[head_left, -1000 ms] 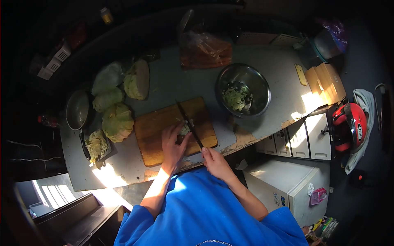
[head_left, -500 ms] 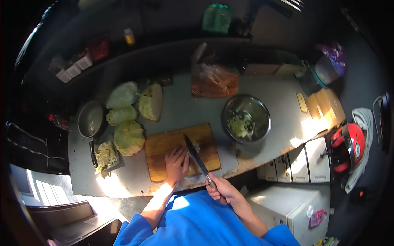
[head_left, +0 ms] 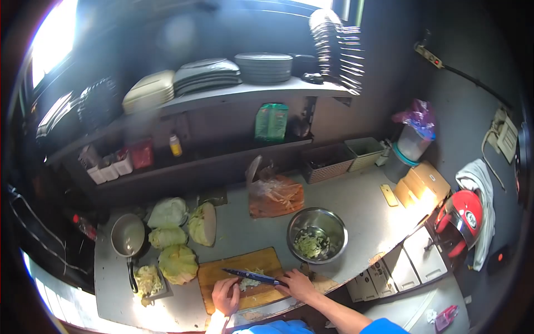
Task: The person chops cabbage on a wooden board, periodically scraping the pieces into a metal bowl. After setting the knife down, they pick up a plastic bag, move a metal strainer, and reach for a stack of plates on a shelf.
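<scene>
A wooden cutting board [head_left: 211, 278] lies at the table's front edge, with chopped pale cabbage [head_left: 250, 280] on it. My right hand [head_left: 297, 285] is closed round the handle of a knife [head_left: 250, 275], whose blade points left across the board, over the cabbage. My left hand [head_left: 226, 296] rests on the board with its fingers curled at the left side of the cut pieces; whether it holds any is too small to tell. To the right of the board, a metal bowl [head_left: 332, 245] holds more chopped cabbage. Whole and cut cabbages [head_left: 178, 264] stand to the left.
A pan [head_left: 127, 235] and a tray of cabbage pieces [head_left: 148, 281] are at the left. Behind the board is a plastic bag with orange contents [head_left: 275, 196]. Baskets [head_left: 329, 161] stand at the back, a cardboard box [head_left: 425, 186] at the right. Shelves with plates [head_left: 263, 68] hang above.
The view has tilted up, showing the shelves. The knife has turned from steeply slanted to nearly level, lying over the cabbage. My left hand's fingers have gone from spread to curled.
</scene>
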`<act>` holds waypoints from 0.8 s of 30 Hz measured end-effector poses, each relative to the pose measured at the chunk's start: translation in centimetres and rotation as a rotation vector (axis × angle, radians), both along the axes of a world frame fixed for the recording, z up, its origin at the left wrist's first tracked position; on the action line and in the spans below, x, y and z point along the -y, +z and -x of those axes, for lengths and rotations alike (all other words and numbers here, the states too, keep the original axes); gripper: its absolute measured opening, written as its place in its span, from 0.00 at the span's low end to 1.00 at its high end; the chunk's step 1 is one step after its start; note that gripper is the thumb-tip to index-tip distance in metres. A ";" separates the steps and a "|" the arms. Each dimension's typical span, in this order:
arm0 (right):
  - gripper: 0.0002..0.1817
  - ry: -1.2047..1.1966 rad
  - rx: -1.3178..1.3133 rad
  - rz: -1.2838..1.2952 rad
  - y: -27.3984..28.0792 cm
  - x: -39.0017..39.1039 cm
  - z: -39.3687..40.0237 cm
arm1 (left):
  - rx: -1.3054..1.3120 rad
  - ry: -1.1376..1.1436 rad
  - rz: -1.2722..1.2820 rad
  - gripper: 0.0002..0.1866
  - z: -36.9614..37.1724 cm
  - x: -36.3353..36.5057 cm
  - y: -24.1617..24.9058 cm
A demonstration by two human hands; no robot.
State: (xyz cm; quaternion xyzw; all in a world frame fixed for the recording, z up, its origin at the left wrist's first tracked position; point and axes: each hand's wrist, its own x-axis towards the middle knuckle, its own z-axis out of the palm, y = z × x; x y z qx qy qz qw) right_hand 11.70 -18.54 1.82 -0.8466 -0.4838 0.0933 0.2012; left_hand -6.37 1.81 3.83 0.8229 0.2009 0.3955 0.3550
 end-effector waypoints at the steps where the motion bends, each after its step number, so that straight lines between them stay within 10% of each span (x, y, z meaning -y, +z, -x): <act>1: 0.20 0.052 0.039 0.016 0.8 -0.2 -0.4 | 0.014 -0.002 -0.030 0.10 0.2 -0.2 -0.1; 5: 0.16 0.292 0.040 -0.292 12.2 -2.3 -5.8 | 0.021 -0.007 -0.035 0.11 1.6 -1.0 -1.2; 8: 0.05 0.355 0.731 -0.585 32.7 -4.2 -12.8 | -0.004 0.082 0.112 0.09 1.6 0.2 1.1; 14: 0.14 -0.319 1.352 -0.560 56.8 -9.4 -30.0 | -0.006 0.080 0.052 0.11 0.9 -0.5 -2.0; 16: 0.24 -0.497 1.125 -0.393 59.8 -10.6 -31.4 | -0.531 -0.278 0.453 0.57 1.6 -3.5 -11.2; 17: 0.24 -0.538 1.007 -0.252 61.1 -11.0 -32.0 | -0.527 -0.269 0.452 0.57 0.7 -2.1 -8.1; 19: 0.24 -0.561 0.881 -0.116 62.3 -12.0 -33.4 | 0.006 0.090 0.054 0.12 -2.2 2.4 2.8; 24: 0.18 -0.572 0.870 -0.124 61.1 -12.2 -32.9 | 0.027 0.103 0.133 0.13 -5.0 2.5 4.8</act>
